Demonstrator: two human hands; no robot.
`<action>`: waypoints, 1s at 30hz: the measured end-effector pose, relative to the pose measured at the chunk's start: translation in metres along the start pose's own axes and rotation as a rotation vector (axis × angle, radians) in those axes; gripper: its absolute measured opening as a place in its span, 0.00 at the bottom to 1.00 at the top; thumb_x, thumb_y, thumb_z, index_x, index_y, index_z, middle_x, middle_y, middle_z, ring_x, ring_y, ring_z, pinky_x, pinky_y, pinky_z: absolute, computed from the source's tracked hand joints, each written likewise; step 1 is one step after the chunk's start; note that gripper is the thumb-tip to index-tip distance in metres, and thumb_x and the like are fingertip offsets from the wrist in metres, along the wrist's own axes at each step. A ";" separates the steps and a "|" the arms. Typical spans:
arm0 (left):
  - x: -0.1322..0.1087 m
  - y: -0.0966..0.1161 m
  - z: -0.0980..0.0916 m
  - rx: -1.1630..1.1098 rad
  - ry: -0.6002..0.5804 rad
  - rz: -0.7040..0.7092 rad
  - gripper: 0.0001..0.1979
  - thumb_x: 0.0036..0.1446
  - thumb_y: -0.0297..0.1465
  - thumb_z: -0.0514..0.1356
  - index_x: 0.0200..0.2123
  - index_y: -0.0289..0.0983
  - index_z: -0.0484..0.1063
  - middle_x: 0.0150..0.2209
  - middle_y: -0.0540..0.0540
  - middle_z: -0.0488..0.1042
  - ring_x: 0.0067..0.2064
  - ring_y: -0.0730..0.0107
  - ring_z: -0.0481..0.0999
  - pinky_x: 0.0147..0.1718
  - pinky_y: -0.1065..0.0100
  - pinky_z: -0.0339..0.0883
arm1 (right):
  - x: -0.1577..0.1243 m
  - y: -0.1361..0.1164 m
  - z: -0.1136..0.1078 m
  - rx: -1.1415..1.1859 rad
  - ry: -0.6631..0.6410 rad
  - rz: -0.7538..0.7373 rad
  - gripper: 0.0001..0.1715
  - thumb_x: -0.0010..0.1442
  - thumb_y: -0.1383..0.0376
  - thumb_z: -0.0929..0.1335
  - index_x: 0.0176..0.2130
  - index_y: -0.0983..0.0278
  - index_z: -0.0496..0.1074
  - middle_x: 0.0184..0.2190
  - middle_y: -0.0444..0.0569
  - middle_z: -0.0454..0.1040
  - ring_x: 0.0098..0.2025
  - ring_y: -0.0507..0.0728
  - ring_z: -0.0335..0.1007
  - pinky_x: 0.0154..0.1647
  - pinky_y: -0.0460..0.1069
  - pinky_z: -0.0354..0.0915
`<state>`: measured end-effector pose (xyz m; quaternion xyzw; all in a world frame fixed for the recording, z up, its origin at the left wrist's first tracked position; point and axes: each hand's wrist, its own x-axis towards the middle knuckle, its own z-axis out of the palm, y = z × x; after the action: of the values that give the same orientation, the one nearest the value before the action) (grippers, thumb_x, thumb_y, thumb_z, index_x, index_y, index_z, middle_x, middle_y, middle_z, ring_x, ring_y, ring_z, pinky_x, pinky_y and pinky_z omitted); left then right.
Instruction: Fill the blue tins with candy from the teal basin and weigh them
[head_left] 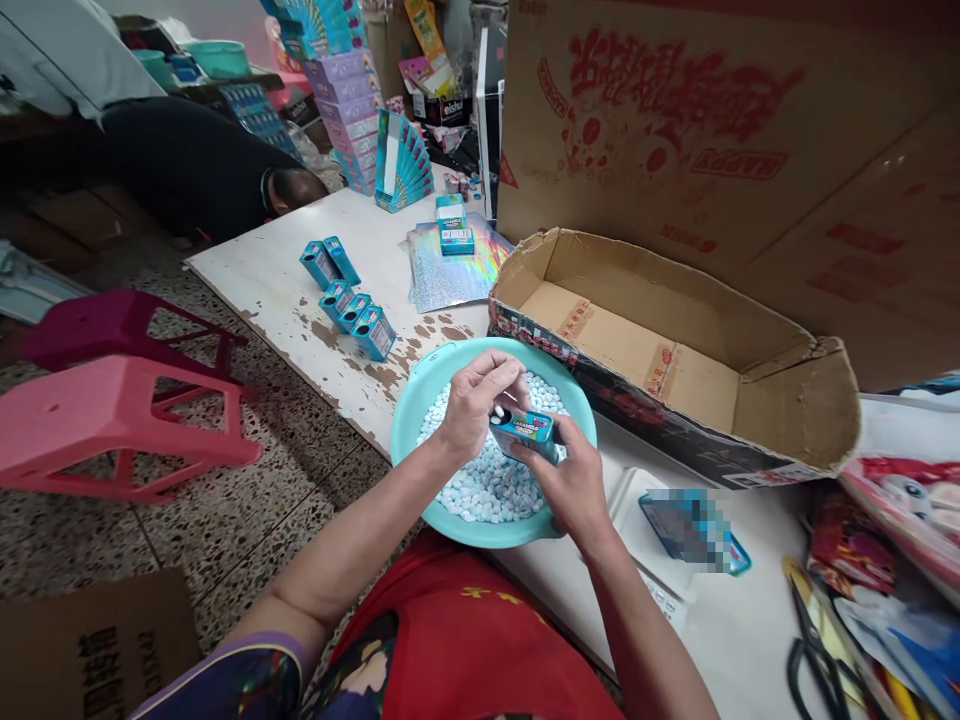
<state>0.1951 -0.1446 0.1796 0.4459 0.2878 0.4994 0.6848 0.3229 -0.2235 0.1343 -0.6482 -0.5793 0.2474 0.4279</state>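
Above the basin (403,445), the right hand (576,472) had its grip closed around a blue container (523,432); the left hand (474,402) was at its opening beside a white sweet (499,411), its grip unclear. Filling seemed in hand; the next move called for a steady opening.

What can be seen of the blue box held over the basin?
The blue box bears the word CARAMELO and has a dark opening at the end toward the left hand. Card or metal, I can't tell. The right hand grips it, tilted, by its other end, above white pieces in the turquoise basin; whether the left touches it is unclear.
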 end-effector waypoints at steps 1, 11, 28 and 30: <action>0.002 0.001 -0.002 0.008 0.004 0.012 0.11 0.58 0.38 0.59 0.32 0.36 0.68 0.27 0.50 0.70 0.27 0.72 0.73 0.29 0.70 0.69 | -0.001 0.001 -0.002 0.011 0.009 0.006 0.18 0.55 0.58 0.73 0.45 0.60 0.72 0.41 0.47 0.76 0.43 0.59 0.71 0.45 0.52 0.64; 0.030 -0.089 -0.043 1.244 -0.442 -0.034 0.16 0.54 0.43 0.61 0.38 0.37 0.71 0.43 0.41 0.73 0.48 0.52 0.70 0.50 0.53 0.63 | -0.023 0.014 -0.056 0.161 0.387 0.085 0.22 0.50 0.58 0.76 0.44 0.61 0.72 0.38 0.46 0.75 0.39 0.57 0.71 0.43 0.51 0.66; -0.007 -0.041 -0.072 0.990 -0.185 -0.284 0.06 0.47 0.31 0.60 0.31 0.39 0.70 0.21 0.52 0.66 0.22 0.71 0.65 0.20 0.72 0.55 | -0.013 0.013 -0.031 0.059 0.158 0.118 0.21 0.52 0.53 0.74 0.42 0.61 0.73 0.37 0.47 0.77 0.39 0.58 0.72 0.41 0.52 0.66; -0.008 -0.029 -0.059 0.550 -0.022 -0.315 0.08 0.47 0.33 0.61 0.32 0.38 0.68 0.21 0.54 0.66 0.19 0.75 0.63 0.16 0.75 0.51 | -0.011 0.012 -0.023 -0.018 0.119 0.087 0.21 0.52 0.53 0.73 0.43 0.60 0.73 0.38 0.48 0.77 0.39 0.59 0.72 0.41 0.53 0.65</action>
<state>0.1555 -0.1358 0.1272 0.5699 0.4701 0.2858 0.6104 0.3457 -0.2395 0.1338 -0.6900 -0.5263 0.2216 0.4447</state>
